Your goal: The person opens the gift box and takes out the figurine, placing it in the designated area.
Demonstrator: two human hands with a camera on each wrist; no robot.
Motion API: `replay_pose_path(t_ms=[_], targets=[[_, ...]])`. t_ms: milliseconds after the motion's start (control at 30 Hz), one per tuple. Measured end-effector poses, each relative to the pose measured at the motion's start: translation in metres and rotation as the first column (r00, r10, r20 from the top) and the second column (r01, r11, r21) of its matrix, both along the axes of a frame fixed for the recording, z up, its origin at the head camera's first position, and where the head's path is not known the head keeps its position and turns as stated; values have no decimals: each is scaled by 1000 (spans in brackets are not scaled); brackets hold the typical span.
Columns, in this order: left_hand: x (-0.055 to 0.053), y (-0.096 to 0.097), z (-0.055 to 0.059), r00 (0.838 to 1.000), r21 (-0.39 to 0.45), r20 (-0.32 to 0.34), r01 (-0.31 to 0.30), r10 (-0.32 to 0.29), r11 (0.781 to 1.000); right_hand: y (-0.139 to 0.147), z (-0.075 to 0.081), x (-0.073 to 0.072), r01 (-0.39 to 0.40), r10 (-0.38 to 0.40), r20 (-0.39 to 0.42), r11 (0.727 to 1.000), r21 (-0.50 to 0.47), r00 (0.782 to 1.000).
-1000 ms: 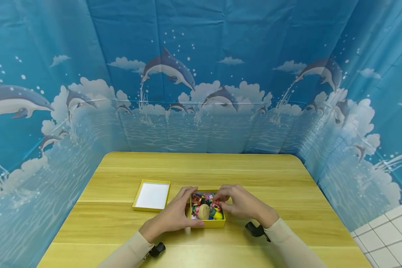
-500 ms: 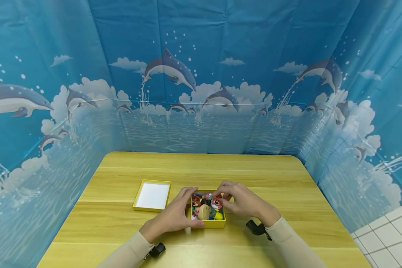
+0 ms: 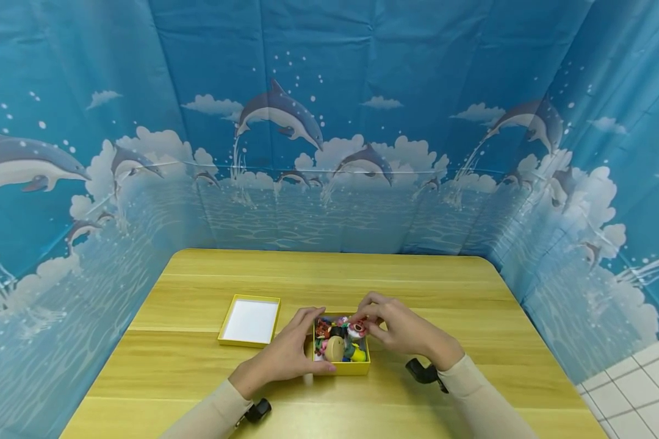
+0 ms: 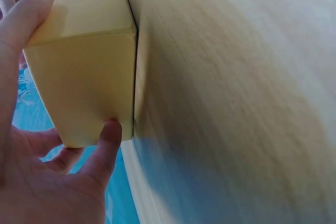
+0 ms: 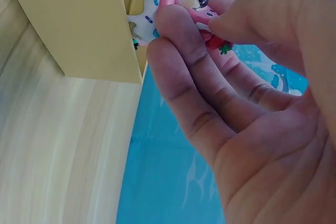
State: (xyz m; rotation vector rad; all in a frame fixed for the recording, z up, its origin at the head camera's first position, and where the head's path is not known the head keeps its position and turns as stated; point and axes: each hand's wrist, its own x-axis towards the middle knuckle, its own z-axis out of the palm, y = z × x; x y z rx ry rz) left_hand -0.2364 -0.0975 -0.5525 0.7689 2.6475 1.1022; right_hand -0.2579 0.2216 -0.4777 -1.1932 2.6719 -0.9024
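A yellow open-topped box packed with small toy figurines stands on the table. My left hand holds it by the left side, thumb on the near wall and fingers reaching to the far corner. In the left wrist view, fingertips press the plain side of the box. At the box's right side, my right hand pinches a pink-and-white toy figurine between thumb and fingers. The right wrist view shows this figurine at the box's opening, with a red strawberry-like part; fingers hide some of it.
Left of the box lies a shallow yellow lid, white inside face up. Among the toys in the box are a round tan piece and a yellow-and-green one. A blue dolphin-print curtain surrounds the wooden table.
My right hand has risen slightly and shifted right, and the pink-and-white figurine has come up and turned, showing more of itself. The left hand and the box have stayed in place.
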Motion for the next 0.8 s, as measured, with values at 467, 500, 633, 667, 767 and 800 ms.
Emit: replay_pose_path(t_ms=[467,500,633,667,767,800], targets=[[2,1,0,1000,7,-2,-5,5,1000,0,2,-2,27,-29,-58,999,-21,998],[2,1,0,1000,7,-1,-5,5,1000,0,2,-2,30,-32,-75,999,-25,997],[1,1,0,1000,5,-2,-5,5,1000,1,2,-4,26,-32,-113,998,-53,993],[1,0,-1,1000,5,-3,-5,5,1000,2,2,-4,24,-30,-116,998,-58,993],[1,0,-1,1000,7,-4,-5,5,1000,3,4,-6,21,-29,-116,997,-73,993],[1,0,-1,1000,7,-4,-5,5,1000,3,6,-6,23,-31,-117,997,-75,993]])
